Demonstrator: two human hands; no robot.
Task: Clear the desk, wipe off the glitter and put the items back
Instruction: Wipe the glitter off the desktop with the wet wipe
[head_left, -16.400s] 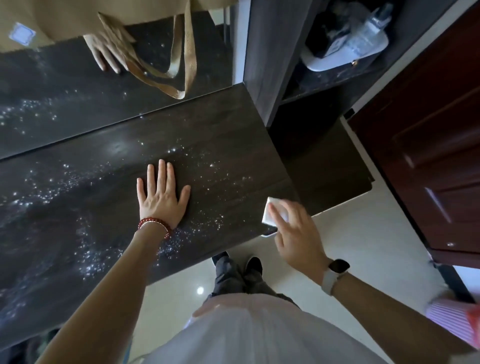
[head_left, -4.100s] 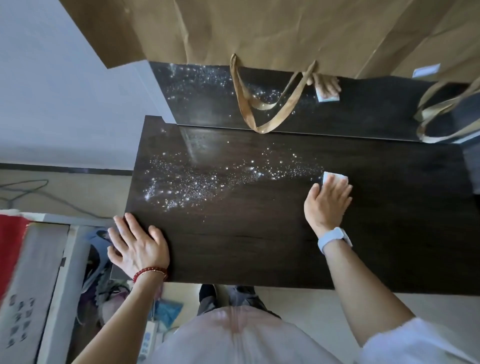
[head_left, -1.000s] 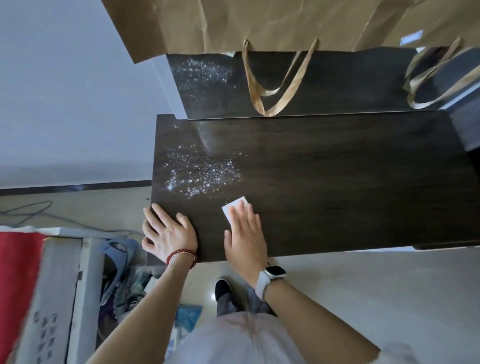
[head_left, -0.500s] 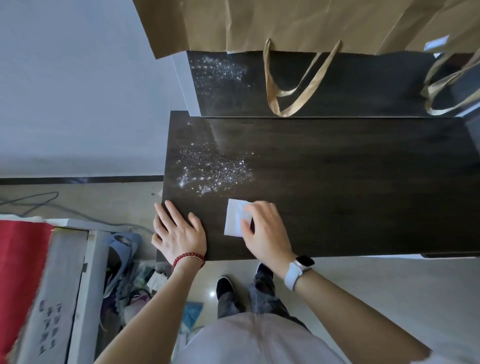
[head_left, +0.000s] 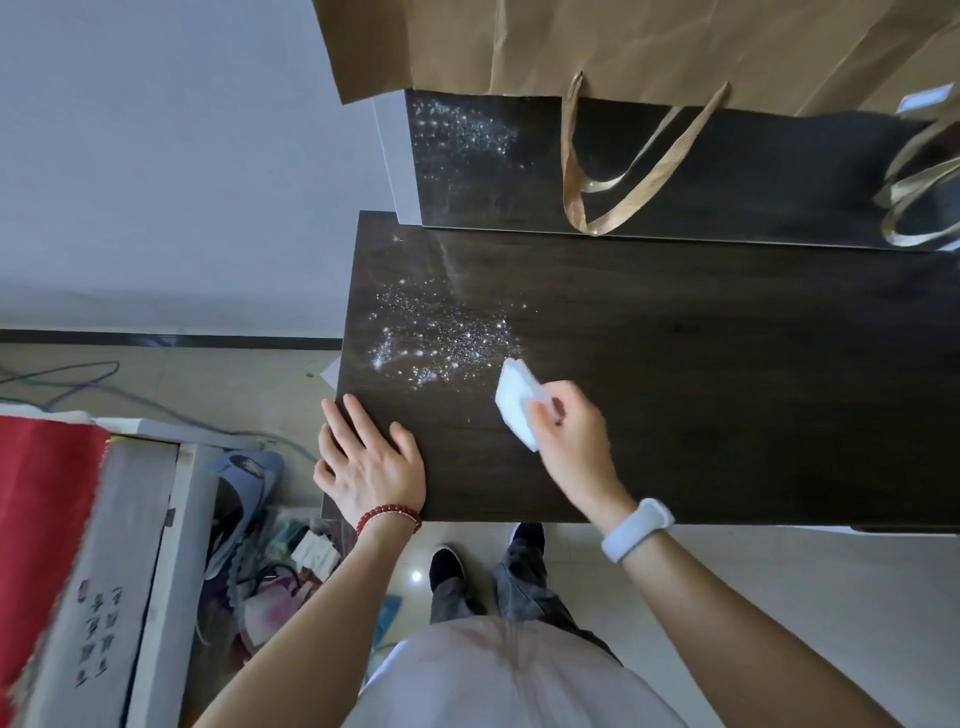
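A dark wooden desk fills the middle of the head view. A patch of silver glitter lies on its left part. My right hand grips a white folded wipe, tilted up on its edge just right of the glitter. My left hand rests flat, fingers spread, on the desk's near left corner. The rest of the desk surface looks free of glitter.
A glossy dark back panel behind the desk mirrors the glitter. Brown paper bags with gold ribbon handles hang above it. Left of the desk stand a red-and-grey box and floor clutter.
My right hand has lifted the wipe from flat on the desk onto its edge and moved it right and away from me, beside the glitter. My left hand has stayed on the corner.
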